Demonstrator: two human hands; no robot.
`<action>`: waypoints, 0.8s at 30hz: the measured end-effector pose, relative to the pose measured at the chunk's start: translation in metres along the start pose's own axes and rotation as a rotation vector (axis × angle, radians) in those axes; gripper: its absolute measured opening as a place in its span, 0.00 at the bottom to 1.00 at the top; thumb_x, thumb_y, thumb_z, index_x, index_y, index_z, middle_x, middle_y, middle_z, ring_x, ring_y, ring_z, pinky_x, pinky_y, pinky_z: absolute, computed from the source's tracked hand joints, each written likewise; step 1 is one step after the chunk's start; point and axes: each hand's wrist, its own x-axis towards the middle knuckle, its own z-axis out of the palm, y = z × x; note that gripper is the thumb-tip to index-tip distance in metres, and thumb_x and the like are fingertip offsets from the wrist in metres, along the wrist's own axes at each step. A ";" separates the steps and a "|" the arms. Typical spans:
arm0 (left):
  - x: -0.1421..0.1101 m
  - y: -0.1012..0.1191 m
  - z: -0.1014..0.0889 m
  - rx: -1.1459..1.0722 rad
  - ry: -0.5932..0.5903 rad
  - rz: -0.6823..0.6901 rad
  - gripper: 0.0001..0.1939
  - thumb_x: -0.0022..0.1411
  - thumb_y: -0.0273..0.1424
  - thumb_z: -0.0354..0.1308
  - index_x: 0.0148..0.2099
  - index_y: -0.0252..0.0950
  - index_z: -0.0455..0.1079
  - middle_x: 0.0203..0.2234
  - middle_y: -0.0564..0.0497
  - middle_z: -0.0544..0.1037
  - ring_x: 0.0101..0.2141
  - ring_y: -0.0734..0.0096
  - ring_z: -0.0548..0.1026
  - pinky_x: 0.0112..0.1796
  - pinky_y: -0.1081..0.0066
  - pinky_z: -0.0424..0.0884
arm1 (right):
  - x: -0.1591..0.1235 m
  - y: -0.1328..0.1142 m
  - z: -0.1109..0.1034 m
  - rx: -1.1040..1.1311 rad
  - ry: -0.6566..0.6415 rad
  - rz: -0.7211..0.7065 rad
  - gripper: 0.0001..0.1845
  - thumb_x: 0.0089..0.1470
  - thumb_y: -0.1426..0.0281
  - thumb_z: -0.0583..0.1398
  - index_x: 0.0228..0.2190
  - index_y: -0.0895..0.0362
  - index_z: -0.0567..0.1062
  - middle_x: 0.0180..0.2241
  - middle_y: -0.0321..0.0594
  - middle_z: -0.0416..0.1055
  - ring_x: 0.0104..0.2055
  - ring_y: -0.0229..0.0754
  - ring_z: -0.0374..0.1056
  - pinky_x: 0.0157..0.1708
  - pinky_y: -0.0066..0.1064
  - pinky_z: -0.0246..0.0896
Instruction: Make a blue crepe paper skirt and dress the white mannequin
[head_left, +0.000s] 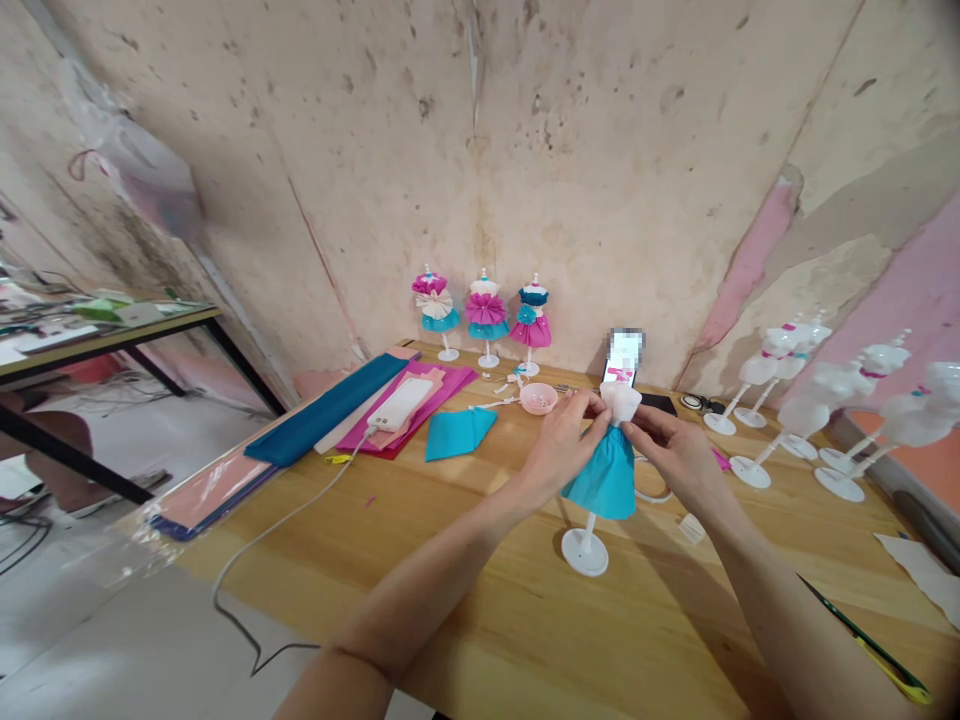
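Observation:
A small white mannequin stand (585, 550) stands on the wooden table (465, 560), wearing a turquoise paper skirt (606, 478) under its white bust (621, 400). My left hand (562, 440) pinches the figure at the waist from the left, fingers closed on it. From the right, my right hand (675, 450) grips the same waist, fingers closed on the paper. A folded turquoise paper piece (459, 432) lies flat to the left of my hands.
Three dressed mannequins (486, 318) stand by the wall. Several bare white mannequins (825, 400) line the right side. Pink and blue paper sheets (330, 410), a white power bank (399, 404) with cable, a pink bowl (538, 398), a phone (622, 360) and scissors (701, 404) lie about.

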 end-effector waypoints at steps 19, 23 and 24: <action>0.000 0.011 -0.009 0.170 0.053 0.090 0.08 0.66 0.35 0.53 0.40 0.38 0.71 0.37 0.50 0.74 0.43 0.68 0.70 0.48 0.65 0.64 | -0.001 0.000 0.008 -0.047 0.230 -0.011 0.27 0.55 0.56 0.60 0.54 0.54 0.68 0.40 0.44 0.77 0.37 0.45 0.73 0.37 0.38 0.70; -0.001 0.014 -0.010 0.181 0.045 0.108 0.08 0.65 0.35 0.54 0.40 0.39 0.74 0.36 0.50 0.76 0.42 0.67 0.71 0.48 0.64 0.63 | -0.004 -0.006 0.008 -0.171 0.291 -0.079 0.30 0.55 0.57 0.60 0.56 0.54 0.65 0.39 0.43 0.76 0.34 0.43 0.72 0.34 0.37 0.69; -0.001 0.014 -0.010 0.178 0.039 0.108 0.09 0.65 0.35 0.55 0.40 0.39 0.74 0.36 0.50 0.76 0.42 0.67 0.71 0.49 0.64 0.63 | -0.004 -0.007 0.008 -0.205 0.303 -0.099 0.30 0.55 0.57 0.60 0.57 0.54 0.64 0.39 0.43 0.76 0.34 0.43 0.72 0.34 0.37 0.68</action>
